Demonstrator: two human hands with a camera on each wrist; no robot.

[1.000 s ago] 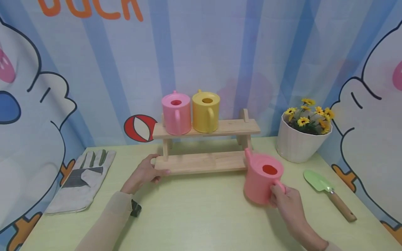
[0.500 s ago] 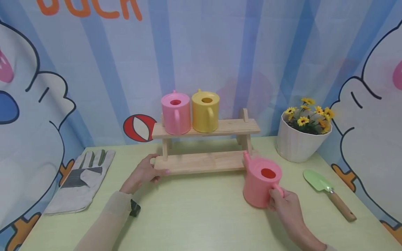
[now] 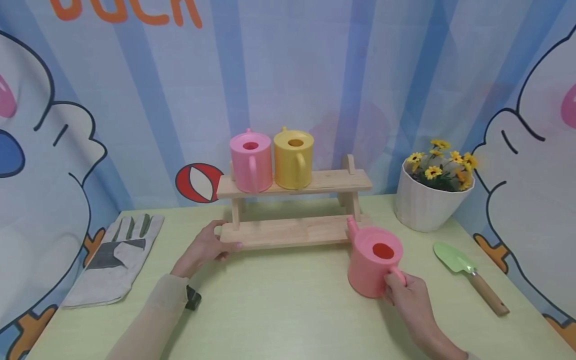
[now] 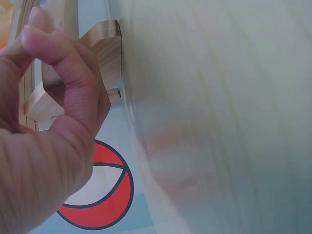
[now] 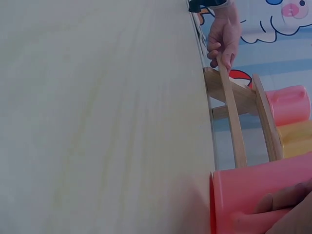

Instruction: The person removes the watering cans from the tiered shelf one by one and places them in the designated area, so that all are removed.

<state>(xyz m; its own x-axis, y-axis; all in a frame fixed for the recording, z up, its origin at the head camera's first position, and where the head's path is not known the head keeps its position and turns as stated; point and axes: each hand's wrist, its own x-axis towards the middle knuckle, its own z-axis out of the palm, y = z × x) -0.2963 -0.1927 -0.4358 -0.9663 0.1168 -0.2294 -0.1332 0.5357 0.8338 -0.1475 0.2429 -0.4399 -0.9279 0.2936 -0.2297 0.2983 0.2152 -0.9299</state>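
Note:
My right hand (image 3: 411,302) grips the handle of a coral-pink watering can (image 3: 366,272), whose spout points back and left beside the shelf's right end. The can is upright, close over the table. In the right wrist view, fingers curl round the handle of that watering can (image 5: 258,185). My left hand (image 3: 204,246) holds the left end of the lower board of a two-tier wooden shelf (image 3: 292,232); in the left wrist view this hand (image 4: 63,97) curls its fingers and thumb round the board end. Side by side on the upper board stand a pink watering can (image 3: 243,167) and a yellow one (image 3: 283,165).
A grey work glove (image 3: 112,270) lies on the table (image 3: 288,310) at the left. Over on the right are a white pot (image 3: 425,207) of yellow flowers and a green trowel (image 3: 456,260) with a wooden handle. A blue printed curtain (image 3: 297,65) hangs behind.
The coral-pink can has come slightly left and nearer to me in my right hand, mostly during the first half second. My left hand keeps its hold on the shelf.

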